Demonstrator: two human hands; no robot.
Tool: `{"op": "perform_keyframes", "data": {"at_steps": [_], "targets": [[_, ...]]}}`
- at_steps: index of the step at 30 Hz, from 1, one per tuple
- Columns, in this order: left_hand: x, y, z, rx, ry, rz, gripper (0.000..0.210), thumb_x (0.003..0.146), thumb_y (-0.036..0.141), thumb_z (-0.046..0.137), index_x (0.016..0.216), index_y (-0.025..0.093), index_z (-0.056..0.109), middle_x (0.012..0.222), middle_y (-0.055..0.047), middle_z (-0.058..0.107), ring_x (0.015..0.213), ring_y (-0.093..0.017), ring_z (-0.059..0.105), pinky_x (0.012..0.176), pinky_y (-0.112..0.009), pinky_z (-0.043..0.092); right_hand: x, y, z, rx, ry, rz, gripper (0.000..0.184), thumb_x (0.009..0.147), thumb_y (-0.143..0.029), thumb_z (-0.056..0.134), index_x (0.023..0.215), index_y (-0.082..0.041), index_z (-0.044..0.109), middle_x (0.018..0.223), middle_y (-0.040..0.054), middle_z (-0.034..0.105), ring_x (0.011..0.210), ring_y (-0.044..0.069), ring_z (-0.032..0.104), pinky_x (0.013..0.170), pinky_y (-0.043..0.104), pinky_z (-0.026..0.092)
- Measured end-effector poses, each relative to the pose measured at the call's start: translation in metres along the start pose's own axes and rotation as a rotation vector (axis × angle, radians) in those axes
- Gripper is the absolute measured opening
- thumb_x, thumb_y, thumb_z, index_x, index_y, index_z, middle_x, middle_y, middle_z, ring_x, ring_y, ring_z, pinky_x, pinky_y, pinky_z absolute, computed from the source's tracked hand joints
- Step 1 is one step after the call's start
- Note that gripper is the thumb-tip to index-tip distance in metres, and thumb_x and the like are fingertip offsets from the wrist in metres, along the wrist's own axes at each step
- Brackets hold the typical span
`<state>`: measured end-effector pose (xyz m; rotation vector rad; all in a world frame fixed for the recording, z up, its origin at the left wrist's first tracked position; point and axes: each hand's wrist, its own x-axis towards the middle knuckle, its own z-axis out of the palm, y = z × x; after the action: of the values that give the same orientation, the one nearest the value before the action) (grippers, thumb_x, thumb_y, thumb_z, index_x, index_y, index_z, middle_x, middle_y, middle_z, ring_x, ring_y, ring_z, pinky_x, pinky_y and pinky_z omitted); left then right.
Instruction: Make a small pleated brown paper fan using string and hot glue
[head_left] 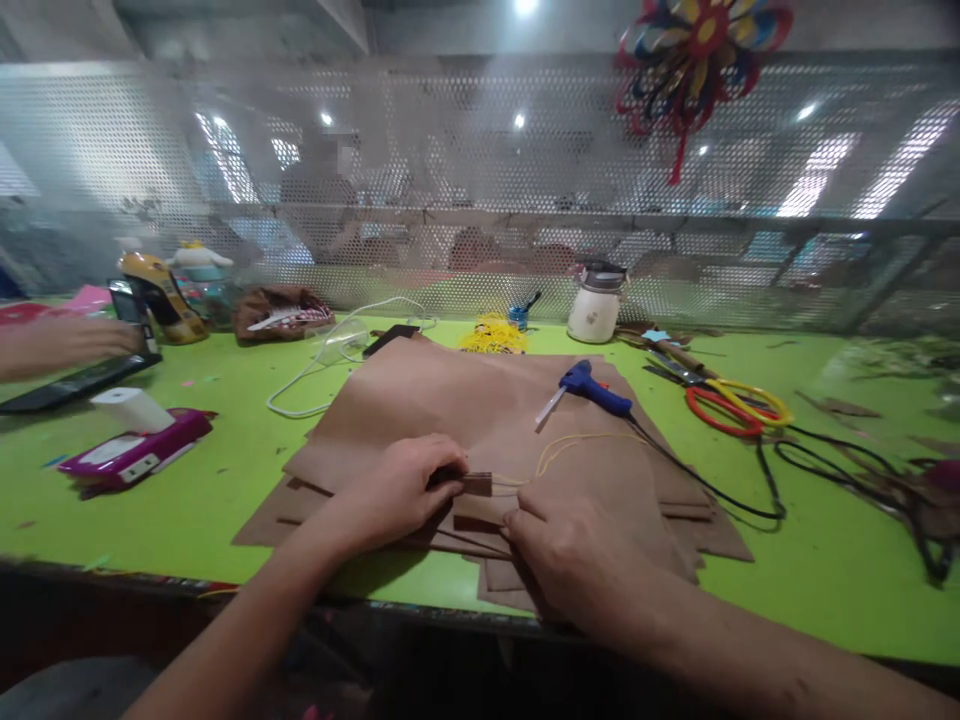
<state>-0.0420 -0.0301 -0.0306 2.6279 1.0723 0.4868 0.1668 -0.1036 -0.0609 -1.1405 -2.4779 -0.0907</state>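
Observation:
My left hand (409,485) is closed in a pinch on a small brown paper strip (478,484). From the strip a thin yellow cord (559,442) runs to the fingertips of my right hand (574,550), which are pressed together on it. The cord loops away to the right over a stack of large brown paper sheets (450,385). Just below the strip is a darker brown paper flap (480,522), partly covered by my right fingers. A blue glue gun (596,388) with a white glue stick lies on the sheets beyond my right hand.
Scissors with red and yellow handles (735,405) lie right, among black cables (840,450). A white bottle (594,305) and yellow shreds (495,335) stand behind the paper. Left are a purple power strip (142,455) and another person's hand (67,345).

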Motion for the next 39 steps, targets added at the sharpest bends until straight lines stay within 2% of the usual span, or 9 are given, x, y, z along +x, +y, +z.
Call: {"op": "perform_keyframes", "data": {"at_steps": [4, 5, 10, 14, 17, 26, 30, 35, 39], "targets": [[-0.003, -0.001, 0.004, 0.007, 0.016, 0.02, 0.019, 0.086, 0.029, 0.048, 0.091, 0.02, 0.063, 0.086, -0.004, 0.063, 0.081, -0.016, 0.058, 0.074, -0.025, 0.043, 0.01, 0.02, -0.03, 0.011, -0.13, -0.091, 0.024, 0.088, -0.028, 0.048, 0.071, -0.017, 0.063, 0.074, 0.0029, 0.061, 0.065, 0.012, 0.049, 0.057, 0.024, 0.032], [-0.003, -0.001, 0.005, 0.009, 0.017, 0.034, 0.019, 0.086, 0.029, 0.047, 0.091, 0.019, 0.063, 0.086, -0.004, 0.063, 0.08, -0.016, 0.057, 0.074, -0.025, 0.043, 0.015, 0.034, -0.039, -0.004, -0.097, -0.08, 0.028, 0.087, -0.03, 0.048, 0.069, -0.017, 0.064, 0.07, 0.0033, 0.061, 0.065, 0.013, 0.05, 0.059, 0.024, 0.033], [-0.003, -0.001, 0.009, 0.045, 0.006, 0.069, 0.019, 0.088, 0.029, 0.045, 0.088, 0.02, 0.061, 0.087, -0.004, 0.06, 0.079, -0.015, 0.057, 0.072, -0.024, 0.042, 0.042, 0.137, -0.062, -0.087, 0.129, 0.423, 0.028, 0.086, -0.026, 0.046, 0.085, -0.014, 0.071, 0.083, 0.0071, 0.07, 0.073, 0.015, 0.058, 0.067, 0.024, 0.039], [-0.003, -0.002, 0.01, 0.043, 0.001, 0.055, 0.019, 0.089, 0.028, 0.042, 0.088, 0.02, 0.06, 0.087, -0.004, 0.059, 0.079, -0.015, 0.056, 0.071, -0.024, 0.041, 0.056, 0.186, -0.045, -0.16, -0.059, 0.549, 0.025, 0.078, -0.021, 0.051, 0.092, -0.014, 0.07, 0.092, 0.0073, 0.07, 0.078, 0.017, 0.06, 0.066, 0.023, 0.039], [-0.003, -0.004, 0.009, 0.035, -0.011, 0.042, 0.019, 0.09, 0.028, 0.042, 0.09, 0.02, 0.059, 0.089, -0.004, 0.06, 0.08, -0.015, 0.056, 0.072, -0.024, 0.041, 0.061, 0.193, -0.027, -0.165, -0.139, 0.551, 0.025, 0.072, -0.018, 0.055, 0.093, -0.014, 0.067, 0.098, 0.008, 0.069, 0.084, 0.019, 0.059, 0.07, 0.023, 0.039], [0.0, -0.008, 0.007, 0.006, -0.005, -0.029, 0.02, 0.089, 0.031, 0.044, 0.096, 0.021, 0.059, 0.091, -0.004, 0.065, 0.082, -0.016, 0.058, 0.072, -0.025, 0.042, 0.054, 0.193, -0.005, -0.241, -0.039, 0.757, 0.046, 0.075, -0.022, 0.056, 0.118, -0.007, 0.048, 0.103, 0.0187, 0.063, 0.091, 0.027, 0.059, 0.069, 0.029, 0.04], [-0.002, -0.006, 0.007, -0.003, 0.013, -0.034, 0.019, 0.088, 0.03, 0.045, 0.096, 0.02, 0.059, 0.093, -0.004, 0.065, 0.083, -0.016, 0.058, 0.073, -0.025, 0.041, 0.048, 0.192, -0.005, -0.269, -0.091, 0.765, 0.038, 0.079, -0.036, 0.055, 0.106, -0.009, 0.058, 0.101, 0.0183, 0.064, 0.092, 0.028, 0.058, 0.072, 0.031, 0.041], [-0.004, -0.003, 0.007, -0.032, 0.046, -0.046, 0.018, 0.085, 0.03, 0.049, 0.095, 0.02, 0.06, 0.09, -0.004, 0.065, 0.081, -0.016, 0.057, 0.072, -0.025, 0.042, 0.053, 0.192, -0.012, -0.278, -0.126, 0.744, 0.027, 0.073, -0.025, 0.057, 0.093, -0.01, 0.066, 0.092, 0.0157, 0.067, 0.084, 0.026, 0.061, 0.068, 0.03, 0.041], [-0.004, 0.001, 0.006, -0.028, 0.064, -0.037, 0.016, 0.085, 0.028, 0.049, 0.092, 0.019, 0.06, 0.088, -0.004, 0.064, 0.079, -0.016, 0.057, 0.071, -0.025, 0.042, 0.051, 0.193, -0.041, -0.198, -0.01, 0.755, 0.028, 0.073, -0.03, 0.057, 0.087, -0.009, 0.068, 0.084, 0.0139, 0.068, 0.077, 0.026, 0.061, 0.062, 0.029, 0.04]]}}
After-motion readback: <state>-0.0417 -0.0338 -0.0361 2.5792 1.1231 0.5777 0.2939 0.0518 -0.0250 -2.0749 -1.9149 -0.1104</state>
